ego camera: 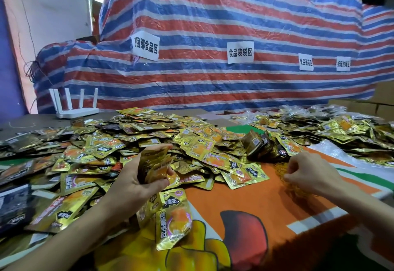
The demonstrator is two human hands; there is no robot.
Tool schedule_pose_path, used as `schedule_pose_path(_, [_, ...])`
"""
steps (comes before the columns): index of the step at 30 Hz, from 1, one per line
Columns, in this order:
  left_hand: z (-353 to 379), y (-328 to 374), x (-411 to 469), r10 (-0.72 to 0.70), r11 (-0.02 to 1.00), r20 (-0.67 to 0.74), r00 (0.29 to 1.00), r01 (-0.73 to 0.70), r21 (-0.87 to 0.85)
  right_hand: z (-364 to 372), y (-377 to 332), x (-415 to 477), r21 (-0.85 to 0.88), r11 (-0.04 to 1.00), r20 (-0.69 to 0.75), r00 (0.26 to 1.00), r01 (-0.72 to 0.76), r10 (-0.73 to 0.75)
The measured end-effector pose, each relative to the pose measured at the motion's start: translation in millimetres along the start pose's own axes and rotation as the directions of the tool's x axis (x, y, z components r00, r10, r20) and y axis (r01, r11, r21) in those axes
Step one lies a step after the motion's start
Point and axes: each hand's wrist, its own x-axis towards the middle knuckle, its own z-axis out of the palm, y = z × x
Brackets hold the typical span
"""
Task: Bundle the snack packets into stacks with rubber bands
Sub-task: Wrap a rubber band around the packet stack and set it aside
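The left hand [138,182] grips a small stack of packets [152,164] upright above the heap of packets [191,140] on the counter [234,196]; the right hand [307,172] curls over the rubber bands [295,189], its hold unclear

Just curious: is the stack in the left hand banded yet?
Seemingly not: no band shows round the stack the left hand grips; its edges fan apart.

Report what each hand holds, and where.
Left hand grips a stack of snack packets round its lower half. Right hand curls over the rubber bands; a hold cannot be told.
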Motion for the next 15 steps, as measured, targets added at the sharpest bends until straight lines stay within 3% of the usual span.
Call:
schedule_pose_path(10, [1, 2, 1, -0.068, 0.997, -0.062, 0.996, 0.066, -0.038, -18, -12, 2, -0.035, 0.998, -0.148, 0.987, 0.059, -0.064])
schedule_pose_path(13, [0, 4, 3, -0.092, 0.994, -0.108, 0.99, 0.085, -0.075, -20, -39, 1, 0.251, 0.954, -0.143, 0.981, 0.161, -0.128])
schedule_pose_path(15, [-2, 6, 3, -0.144, 0.984, -0.133, 0.981, 0.128, -0.123, -20, -72, -5, 0.5, 0.833, -0.086, 0.971, 0.237, -0.224])
